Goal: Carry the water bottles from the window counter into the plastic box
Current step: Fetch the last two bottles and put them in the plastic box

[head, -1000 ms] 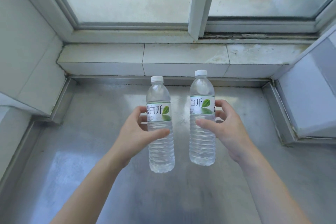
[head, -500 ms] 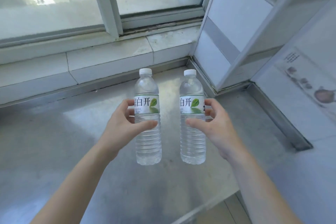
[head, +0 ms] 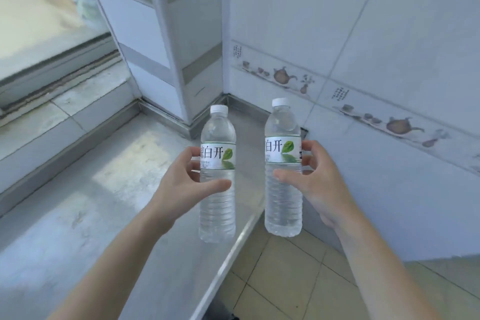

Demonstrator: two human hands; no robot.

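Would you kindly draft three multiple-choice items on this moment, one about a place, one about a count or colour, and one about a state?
1. Where is the bottle in the right hand?
A. Standing on the counter
B. Held in the air past the counter's edge, over the floor tiles
C. Lying on the window sill

2. What colour are the bottle caps?
A. White
B. Blue
C. Red

3. How does the left hand stand?
A. Flat on the counter
B. Hanging with nothing in it
C. Gripping a bottle upright

Key: 1 B, the right bottle in the right hand hangs beyond the edge of the counter, above the floor tiles. 2 A, both caps are white, as on the left bottle. 3 C, the left hand has thumb and fingers curled round its bottle, cap upward.
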